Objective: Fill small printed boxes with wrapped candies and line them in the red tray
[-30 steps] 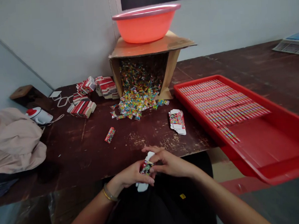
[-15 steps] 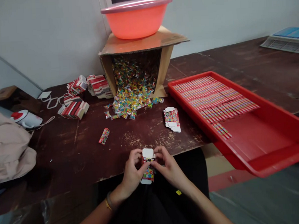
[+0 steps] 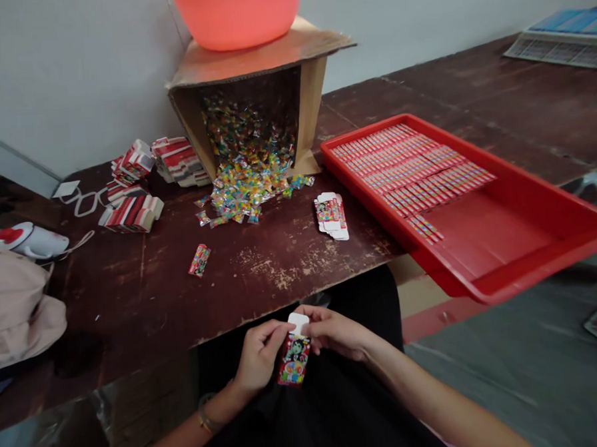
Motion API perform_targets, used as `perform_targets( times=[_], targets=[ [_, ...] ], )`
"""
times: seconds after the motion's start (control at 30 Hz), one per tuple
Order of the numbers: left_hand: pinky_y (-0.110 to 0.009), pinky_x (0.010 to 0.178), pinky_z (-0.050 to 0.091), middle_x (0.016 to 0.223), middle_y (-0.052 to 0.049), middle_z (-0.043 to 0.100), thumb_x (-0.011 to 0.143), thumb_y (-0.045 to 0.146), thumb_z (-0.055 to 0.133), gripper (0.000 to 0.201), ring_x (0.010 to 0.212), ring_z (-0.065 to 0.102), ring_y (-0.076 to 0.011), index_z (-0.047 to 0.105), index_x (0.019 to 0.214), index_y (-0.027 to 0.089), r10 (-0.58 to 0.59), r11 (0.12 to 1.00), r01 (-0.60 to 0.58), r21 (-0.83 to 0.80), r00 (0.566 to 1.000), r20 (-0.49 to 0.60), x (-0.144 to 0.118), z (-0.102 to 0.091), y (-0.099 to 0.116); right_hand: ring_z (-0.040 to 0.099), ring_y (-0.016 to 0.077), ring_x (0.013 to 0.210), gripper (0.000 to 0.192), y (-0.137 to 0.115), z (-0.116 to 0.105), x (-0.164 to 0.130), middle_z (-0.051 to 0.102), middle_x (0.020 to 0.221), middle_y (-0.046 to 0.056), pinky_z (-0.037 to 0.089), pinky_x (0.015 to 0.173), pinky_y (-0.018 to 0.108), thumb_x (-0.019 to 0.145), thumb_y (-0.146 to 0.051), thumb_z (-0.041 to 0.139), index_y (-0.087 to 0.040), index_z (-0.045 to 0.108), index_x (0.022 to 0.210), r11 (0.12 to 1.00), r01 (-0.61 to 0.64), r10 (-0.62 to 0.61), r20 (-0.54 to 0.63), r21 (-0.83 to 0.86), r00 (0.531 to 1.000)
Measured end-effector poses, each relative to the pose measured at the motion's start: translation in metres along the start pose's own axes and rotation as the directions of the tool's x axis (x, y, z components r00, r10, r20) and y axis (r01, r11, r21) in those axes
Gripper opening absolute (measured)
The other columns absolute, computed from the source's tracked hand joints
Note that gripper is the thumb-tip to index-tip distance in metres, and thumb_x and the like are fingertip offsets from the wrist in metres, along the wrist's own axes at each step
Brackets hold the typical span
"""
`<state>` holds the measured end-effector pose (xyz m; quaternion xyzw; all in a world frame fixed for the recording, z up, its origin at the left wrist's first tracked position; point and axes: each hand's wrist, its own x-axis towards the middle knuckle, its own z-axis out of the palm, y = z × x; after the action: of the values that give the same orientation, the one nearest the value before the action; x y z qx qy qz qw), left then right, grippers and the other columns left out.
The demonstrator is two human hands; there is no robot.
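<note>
**Small printed carton now stands upright between both hands**

A second ago the little carton (image 3: 294, 357) lay crosswise and half hidden under the fingers; now it is turned upright over the lap, just below the table edge (image 3: 263, 312), its white top flap open at 12 o'clock. In my judgement the box has gone from flat to formed, with the top not yet closed.

The left hand (image 3: 258, 356) grips the carton's side, fingers curled round it; the right hand (image 3: 334, 330) pinches the white flap between thumb and fingertips.

The carton is thin glossy card, red with cartoon print. At 12 o'clock on the scuffed dark wooden table lies a flat carton blank (image 3: 331, 215); beyond it a tipped corrugated cardboard box (image 3: 250, 59) spills crinkly wrapped sweets (image 3: 249, 186). At 2 o'clock a smooth red plastic tray (image 3: 521, 265) holds rows of filled cartons.
</note>
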<state>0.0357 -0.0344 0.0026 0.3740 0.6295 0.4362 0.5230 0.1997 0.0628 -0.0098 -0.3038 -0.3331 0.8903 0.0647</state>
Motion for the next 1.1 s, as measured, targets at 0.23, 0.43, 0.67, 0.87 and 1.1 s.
perform_targets(
  times=[0.23,0.43,0.67,0.87,1.1],
  targets=[
    [-0.03,0.071,0.048,0.088,-0.003,0.07,0.069,0.02,0.06,0.048,0.075,0.064,-0.0181,0.057,0.117,0.02,-0.307,0.747,0.391,-0.538,0.92,0.242,0.003,0.005,0.012,0.054,0.0124,0.068,0.03,-0.02,0.024,-0.005,0.061,0.074,0.001,0.045,0.063,0.023,0.088,-0.04,0.057,-0.016,0.071,0.075,0.762,0.34,-0.391,0.028,-0.551,0.92],
    [-0.035,0.068,0.051,0.083,-0.009,0.073,0.078,0.032,0.057,0.044,0.068,0.069,-0.022,0.059,0.117,0.014,-0.307,0.68,0.494,-0.541,0.863,0.401,0.002,0.001,0.004,0.058,0.0131,0.062,0.029,-0.019,0.022,-0.001,0.067,0.077,0.003,0.045,0.055,0.023,0.084,-0.043,0.063,-0.018,0.076,0.089,0.732,0.284,-0.34,0.029,-0.619,0.94],
    [-0.036,0.082,0.05,0.1,-0.008,0.071,0.071,0.018,0.069,0.052,0.087,0.069,-0.0223,0.06,0.121,0.019,-0.164,0.732,0.442,-0.519,0.853,0.495,-0.008,-0.014,-0.01,0.061,0.0191,0.09,0.02,-0.019,0.027,-0.014,0.069,0.094,0.005,0.05,0.082,0.033,0.091,-0.03,0.057,-0.026,0.075,0.098,0.45,0.449,-0.485,0.211,-0.772,0.849],
    [-0.036,0.087,0.047,0.105,-0.008,0.069,0.072,0.024,0.072,0.051,0.098,0.063,-0.0235,0.061,0.122,0.021,-0.128,0.832,0.267,-0.486,0.945,0.301,-0.003,-0.018,-0.002,0.05,0.024,0.121,0.053,0.025,0.03,-0.016,0.047,0.139,0.009,0.045,0.099,0.045,0.087,-0.028,0.061,-0.034,0.047,0.138,0.51,0.436,-0.538,0.121,-0.741,0.834],
    [-0.026,0.076,0.044,0.089,0.0,0.064,0.065,0.025,0.079,0.052,0.082,0.058,-0.0161,0.063,0.114,0.024,-0.011,0.97,0.008,-0.244,1.0,-0.009,0.026,-0.058,0.015,0.065,0.018,0.087,0.031,-0.039,0.001,0.044,0.069,0.1,0.005,0.053,0.077,0.031,0.091,-0.036,0.056,-0.023,0.062,0.119,0.634,0.451,-0.458,0.164,-0.628,0.873]
  ],
)
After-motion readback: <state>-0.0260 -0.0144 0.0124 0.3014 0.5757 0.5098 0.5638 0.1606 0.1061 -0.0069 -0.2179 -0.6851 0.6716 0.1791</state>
